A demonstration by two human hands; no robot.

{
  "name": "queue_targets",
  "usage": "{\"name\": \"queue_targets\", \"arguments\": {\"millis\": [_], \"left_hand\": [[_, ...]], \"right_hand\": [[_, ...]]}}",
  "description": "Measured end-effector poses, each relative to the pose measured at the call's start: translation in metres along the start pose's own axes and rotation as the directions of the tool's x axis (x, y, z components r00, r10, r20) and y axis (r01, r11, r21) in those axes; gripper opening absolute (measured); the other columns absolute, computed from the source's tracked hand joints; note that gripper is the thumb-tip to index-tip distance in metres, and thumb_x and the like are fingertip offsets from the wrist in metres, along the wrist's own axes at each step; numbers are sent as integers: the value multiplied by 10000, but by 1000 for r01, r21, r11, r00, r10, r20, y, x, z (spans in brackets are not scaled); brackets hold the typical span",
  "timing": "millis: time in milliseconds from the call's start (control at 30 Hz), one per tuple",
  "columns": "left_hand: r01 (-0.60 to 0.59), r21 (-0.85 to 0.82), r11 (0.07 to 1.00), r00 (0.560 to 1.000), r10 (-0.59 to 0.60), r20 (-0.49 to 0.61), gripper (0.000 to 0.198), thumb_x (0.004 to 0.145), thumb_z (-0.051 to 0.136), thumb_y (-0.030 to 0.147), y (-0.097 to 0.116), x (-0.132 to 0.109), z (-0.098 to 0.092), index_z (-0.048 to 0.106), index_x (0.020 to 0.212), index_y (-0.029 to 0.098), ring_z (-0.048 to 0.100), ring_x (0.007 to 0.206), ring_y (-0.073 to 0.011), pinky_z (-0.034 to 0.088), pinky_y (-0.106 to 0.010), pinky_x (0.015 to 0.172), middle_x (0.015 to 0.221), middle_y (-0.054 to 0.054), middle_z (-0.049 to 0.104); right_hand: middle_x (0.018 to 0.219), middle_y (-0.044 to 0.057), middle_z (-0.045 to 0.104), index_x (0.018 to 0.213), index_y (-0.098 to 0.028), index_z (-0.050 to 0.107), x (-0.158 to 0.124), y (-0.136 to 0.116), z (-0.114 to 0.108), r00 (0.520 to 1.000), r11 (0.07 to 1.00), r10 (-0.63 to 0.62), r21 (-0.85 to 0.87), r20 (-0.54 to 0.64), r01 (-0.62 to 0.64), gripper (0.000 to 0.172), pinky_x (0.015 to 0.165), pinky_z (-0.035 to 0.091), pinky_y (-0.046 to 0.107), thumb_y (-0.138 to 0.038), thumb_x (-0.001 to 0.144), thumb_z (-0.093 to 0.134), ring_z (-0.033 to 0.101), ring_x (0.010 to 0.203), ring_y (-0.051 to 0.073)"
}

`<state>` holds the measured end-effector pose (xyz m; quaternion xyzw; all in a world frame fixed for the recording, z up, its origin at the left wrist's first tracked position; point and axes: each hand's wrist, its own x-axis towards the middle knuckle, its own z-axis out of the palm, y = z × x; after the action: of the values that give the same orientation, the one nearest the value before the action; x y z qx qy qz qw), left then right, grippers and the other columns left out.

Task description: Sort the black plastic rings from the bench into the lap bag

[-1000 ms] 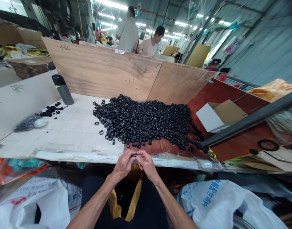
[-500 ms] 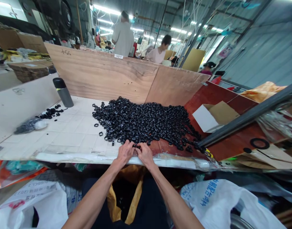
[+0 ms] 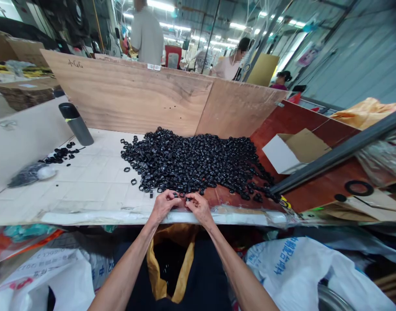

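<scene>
The left hand (image 3: 163,206) and the right hand (image 3: 200,208) meet near the front edge of the desk, a little apart, both with fingers drawn in. The left pinches a small black ring (image 3: 175,195) between thumb and fingertips; the right grips a small dark piece (image 3: 188,199) in the same way, its shape mostly hidden by the fingers.

Just beyond the fingertips begins a broad pile of black rings (image 3: 198,162), spread over the pale and red-brown parts of the desk (image 3: 100,177), with a few strays lying loose to its left. Farther left stands a grey bottle (image 3: 79,129) with a black cap, leaning in the view; near it lie scattered black bits (image 3: 60,155) and a clear bag (image 3: 23,175) of dark contents — a white round thing (image 3: 46,172) at its end.

Behind the pile rises a wooden board (image 3: 129,99). To the right, an open cardboard box (image 3: 278,153) sits behind a slanting dark bar (image 3: 340,155). Below the desk edge, a yellow bag (image 3: 153,270) gapes between the person's legs — white sacks (image 3: 301,268) lie on either side. Beyond the board, other people (image 3: 149,36) are about.
</scene>
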<state>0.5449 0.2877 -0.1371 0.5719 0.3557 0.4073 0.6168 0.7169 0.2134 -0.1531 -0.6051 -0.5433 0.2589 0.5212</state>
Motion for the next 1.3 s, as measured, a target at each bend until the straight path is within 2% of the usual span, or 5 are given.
{"name": "queue_targets", "arguments": {"millis": [367,533,867,1100,1300], "left_hand": [[-83,9,996,996,83,30,381,686,827,307,-15,-1,-1,617,981,191,664,741,-139,528,-241,690,838,15,705],[-145,89,985,989,141,48,280,777,755,297,-19,0,-3,717,1035,194,673,813,-162,558,-283,770,925,-28,718],[-1,-96,995,997,9,75,279,748,776,279,-13,0,-4,689,993,181,702,818,-169,569,-287,793,892,-29,741],[-23,-36,999,999,24,39,307,725,798,306,-14,1,-3,719,995,185,700,814,-177,572,-296,784,919,-34,744],[-132,52,990,990,128,65,293,768,780,346,-18,0,-3,736,1022,206,697,883,-195,567,-310,829,978,-40,739]], "right_hand": [[833,33,740,1021,-198,702,4,-18,14,966,909,257,339,-2,-241,349,702,574,318,-410,754,776,695,730,196],[1106,62,728,1051,-224,761,5,-18,21,995,961,96,261,-8,-91,288,928,544,357,-382,813,723,680,1023,229],[982,40,707,937,-218,742,6,-2,24,987,920,120,385,-107,-71,205,865,551,344,-322,767,791,676,908,200],[1099,66,668,1074,-249,777,5,-15,17,999,975,-32,221,-21,36,242,909,529,334,-316,862,682,635,1035,207],[978,49,698,1085,-221,726,4,-13,22,996,960,80,274,-49,-64,311,848,560,326,-364,809,729,657,911,196]]}}
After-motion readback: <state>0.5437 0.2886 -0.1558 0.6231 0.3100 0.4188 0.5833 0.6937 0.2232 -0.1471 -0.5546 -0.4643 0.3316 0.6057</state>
